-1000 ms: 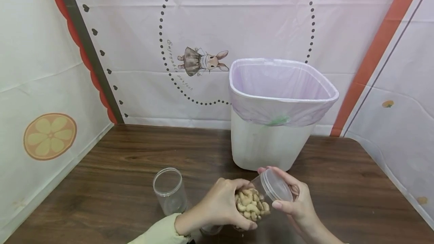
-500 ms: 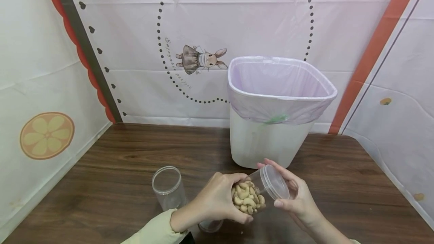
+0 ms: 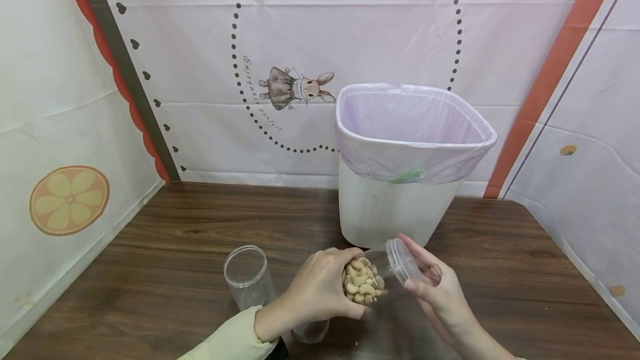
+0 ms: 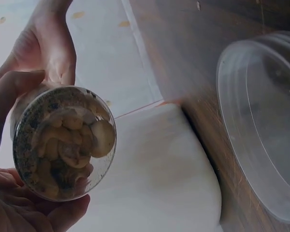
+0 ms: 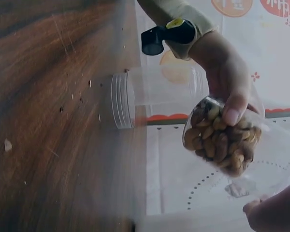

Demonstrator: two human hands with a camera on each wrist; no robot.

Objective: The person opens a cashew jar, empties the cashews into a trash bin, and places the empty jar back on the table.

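Observation:
My left hand grips a clear jar part filled with cashews, tilted with its lid end up and to the right. In the left wrist view the jar's round base faces the camera, nuts pressed behind it. The right hand pinches the translucent lid at the jar's mouth, thumb on the near side and fingers on the far side. Whether the lid is still seated all round, I cannot tell. The right wrist view shows the left thumb across the jar's side.
A clear uncovered jar stands left of the hands. Another clear container is partly hidden under the left forearm. Behind stands a white bin with a lilac liner. Crumbs lie on the brown table.
The jar of cashews has shifted slightly up and left with both hands. Its lid end has turned, so the lid now shows more edge-on.

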